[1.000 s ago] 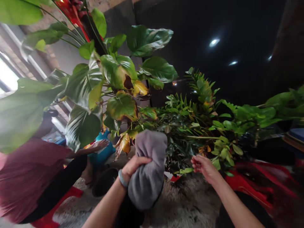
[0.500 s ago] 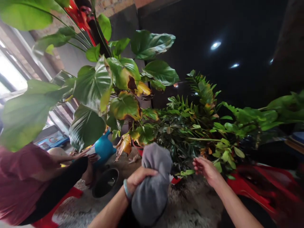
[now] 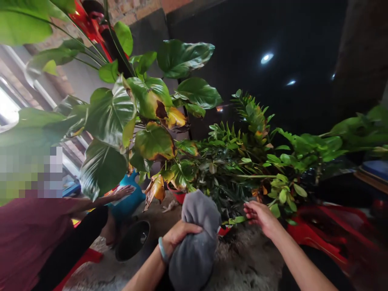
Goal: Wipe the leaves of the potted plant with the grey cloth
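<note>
My left hand [image 3: 179, 236], with a pale bangle at the wrist, is wrapped round a bunched grey cloth [image 3: 192, 262], whose ends bulge above and below the grip. To the right, my right hand [image 3: 261, 216] is beside the low leaves of the potted plants [image 3: 224, 173]. Its fingers are curled in with thumb and forefinger close together; whatever they pinch, if anything, is too small to make out. A large-leaved plant [image 3: 154, 141] with yellow and brown edges rises in front on the left.
At left a person in a maroon shirt [image 3: 33, 238] sits on a red stool [image 3: 85, 258], a hand on a blue rounded vessel [image 3: 130, 198]. A black bucket [image 3: 132, 241] stands on the floor. Red plastic stools [image 3: 321, 234] are at right. Behind is a dark glossy panel [image 3: 242, 32].
The view has shifted slightly to the right. The other person's arm has stretched out over the blue vessel. My left hand keeps its grip on the cloth; my right hand has barely moved.
</note>
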Available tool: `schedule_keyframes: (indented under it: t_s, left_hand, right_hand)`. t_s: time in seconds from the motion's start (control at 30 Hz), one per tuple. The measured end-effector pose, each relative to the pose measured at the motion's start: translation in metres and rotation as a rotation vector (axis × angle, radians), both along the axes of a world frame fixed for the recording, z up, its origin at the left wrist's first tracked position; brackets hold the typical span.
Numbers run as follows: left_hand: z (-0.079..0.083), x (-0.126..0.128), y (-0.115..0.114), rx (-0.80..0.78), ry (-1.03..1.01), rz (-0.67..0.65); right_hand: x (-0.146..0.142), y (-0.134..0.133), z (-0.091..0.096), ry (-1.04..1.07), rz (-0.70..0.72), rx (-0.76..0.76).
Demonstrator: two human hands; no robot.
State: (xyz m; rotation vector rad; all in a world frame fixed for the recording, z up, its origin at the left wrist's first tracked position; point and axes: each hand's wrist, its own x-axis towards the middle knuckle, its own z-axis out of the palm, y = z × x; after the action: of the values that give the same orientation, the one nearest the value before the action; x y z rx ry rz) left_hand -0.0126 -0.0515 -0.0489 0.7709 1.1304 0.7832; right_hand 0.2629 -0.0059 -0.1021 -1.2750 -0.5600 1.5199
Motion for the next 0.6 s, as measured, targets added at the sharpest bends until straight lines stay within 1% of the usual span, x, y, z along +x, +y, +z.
schedule_keyframes:
  t_s: [0.07, 0.13, 0.17, 0.2, 0.23, 0.27, 0.3, 0.33, 0.4, 0.43, 0.47, 0.5, 0.53, 0.57, 0.6]
  left_hand:
    - [0.03, -0.005, 0.008, 0.077, -0.049, 0.078]
    - [0.062, -0.004, 0.027, 0.171, -0.102, 0.19]
    - [0.074, -0.001, 0.038, 0.186, -0.117, 0.23]
    - [0.081, 0.004, 0.047, 0.182, -0.121, 0.26]
    - [0.081, 0.009, 0.053, 0.165, -0.117, 0.277]
    - [0.075, 0.015, 0.056, 0.138, -0.099, 0.279]
    - [0.064, 0.02, 0.054, 0.105, -0.066, 0.264]
    - [0.048, 0.024, 0.049, 0.073, -0.03, 0.235]
    - [0.017, 0.026, 0.032, -0.003, 0.08, 0.102]
    - [0.005, 0.024, 0.022, -0.03, 0.098, 0.006]
    - [0.0, 0.021, 0.014, -0.035, 0.091, -0.067]
    - [0.001, 0.019, 0.009, -0.018, 0.075, -0.111]
    - [0.008, 0.017, 0.008, 0.021, 0.053, -0.122]
    - [0.021, 0.017, 0.012, 0.076, 0.031, -0.097]
    - [0.038, 0.019, 0.019, 0.141, 0.021, -0.048]
  right_hand:
    - [0.0, 0.0, 0.003, 0.009, 0.006, 0.019]
    - [-0.001, -0.001, 0.007, 0.015, 0.008, 0.037]
    - [-0.003, -0.001, 0.009, 0.016, 0.007, 0.044]
    - [-0.005, -0.001, 0.01, 0.016, 0.005, 0.048]
    - [-0.006, -0.002, 0.011, 0.015, 0.002, 0.05]
    - [-0.008, -0.002, 0.012, 0.014, -0.001, 0.051]
    - [-0.009, -0.002, 0.012, 0.012, -0.003, 0.048]
    - [-0.009, -0.003, 0.012, 0.009, -0.004, 0.042]
    - [-0.008, -0.004, 0.011, 0.003, -0.005, 0.021]
    - [-0.006, -0.005, 0.01, 0.002, -0.005, 0.01]
    - [-0.005, -0.005, 0.009, 0.004, -0.005, 0.002]
    - [-0.003, -0.006, 0.009, 0.01, -0.004, 0.001]
    - [-0.001, -0.006, 0.008, 0.018, -0.004, 0.005]
    - [0.0, -0.006, 0.009, 0.028, -0.004, 0.012]
    - [0.001, -0.006, 0.009, 0.038, -0.005, 0.022]
